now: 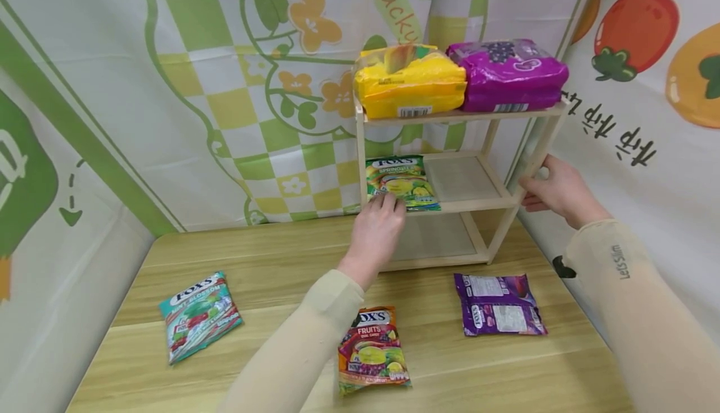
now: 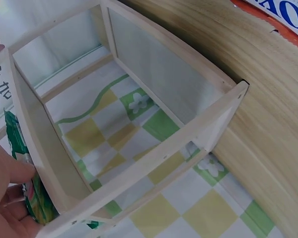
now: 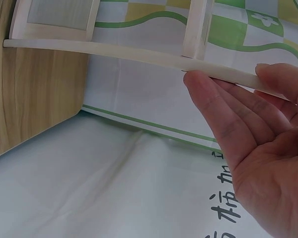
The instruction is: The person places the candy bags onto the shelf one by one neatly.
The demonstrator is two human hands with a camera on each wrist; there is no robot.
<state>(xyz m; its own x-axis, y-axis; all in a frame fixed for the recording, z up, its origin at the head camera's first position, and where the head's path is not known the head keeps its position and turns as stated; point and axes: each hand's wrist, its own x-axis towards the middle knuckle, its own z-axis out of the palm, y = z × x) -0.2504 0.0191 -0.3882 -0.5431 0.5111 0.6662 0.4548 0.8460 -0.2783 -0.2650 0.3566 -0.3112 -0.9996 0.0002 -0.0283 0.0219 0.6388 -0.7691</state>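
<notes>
A green Fox's candy bag [image 1: 400, 182] lies on the middle tier of a small wooden shelf rack [image 1: 467, 205]. My left hand [image 1: 378, 228] holds that bag at its front edge; the left wrist view shows thumb and fingers [image 2: 10, 173] on the green wrapper [image 2: 38, 196]. On the rack's right side, my right hand [image 1: 557, 191] grips the front upright. From the right wrist, the thumb and fingers [image 3: 223, 111] pinch this pale wooden post [image 3: 134, 57]. Yellow [image 1: 410, 85] and purple [image 1: 509, 79] packs sit side by side on the top tier.
On the wooden table [image 1: 270, 250] lie a teal Fox's candy bag [image 1: 201, 316] at left, an orange-red Fox's Fruits bag [image 1: 373, 353] in front, and a purple Fox's bag [image 1: 499, 305], back side up, at right. Printed cloth walls [image 1: 247, 88] stand behind and beside the table.
</notes>
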